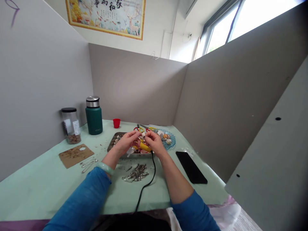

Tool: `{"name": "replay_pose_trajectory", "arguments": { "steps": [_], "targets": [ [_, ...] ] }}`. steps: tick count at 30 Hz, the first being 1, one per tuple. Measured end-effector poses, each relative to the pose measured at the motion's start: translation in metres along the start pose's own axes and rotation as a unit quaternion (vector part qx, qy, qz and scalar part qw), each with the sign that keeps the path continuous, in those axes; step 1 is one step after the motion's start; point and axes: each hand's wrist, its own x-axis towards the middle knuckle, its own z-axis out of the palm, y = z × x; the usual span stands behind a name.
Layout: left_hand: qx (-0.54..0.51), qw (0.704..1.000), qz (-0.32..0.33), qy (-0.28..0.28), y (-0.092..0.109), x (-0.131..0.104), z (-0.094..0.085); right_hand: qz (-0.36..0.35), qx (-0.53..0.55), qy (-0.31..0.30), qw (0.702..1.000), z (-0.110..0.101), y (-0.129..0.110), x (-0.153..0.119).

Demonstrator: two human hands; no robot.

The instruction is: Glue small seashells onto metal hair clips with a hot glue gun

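Observation:
Both hands meet over a metal tray (111,143) of small shells and bits. My left hand (128,142) is closed, its fingertips pinching at a small white piece (143,134). From the other side my right hand (155,143) touches the same piece with closed fingertips. Under the hands lies a yellow tool (145,147) with a black cord (154,170) running to the table's front edge. What else lies in the tray beneath the fingers is partly hidden.
Metal clips (138,173) lie before the tray; safety pins (88,163) and cardboard (75,155) at left. Behind stand a green bottle (94,118), jar (71,126) and red cup (116,123). Pliers (139,129), a blue plate (172,139) and black phone (191,167) are right. Partitions enclose the table.

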Motion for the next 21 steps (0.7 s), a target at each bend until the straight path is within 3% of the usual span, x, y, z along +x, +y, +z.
{"name": "replay_pose_trajectory", "arguments": {
  "steps": [9, 14, 21],
  "targets": [
    [-0.001, 1.000, 0.001, 0.003, 0.0018, -0.0011, 0.0014, 0.000, -0.006, 0.010, 1.000, -0.0001, -0.0011, 0.0000],
    [0.005, 1.000, -0.002, -0.007, 0.0011, -0.0006, -0.0004, 0.012, -0.014, -0.011, 1.000, -0.0011, -0.0016, -0.0007],
    [0.014, 1.000, 0.003, 0.022, 0.0003, 0.0007, -0.0013, 0.035, -0.061, -0.040, 0.997, -0.0003, -0.0040, -0.0033]
  ]
}}
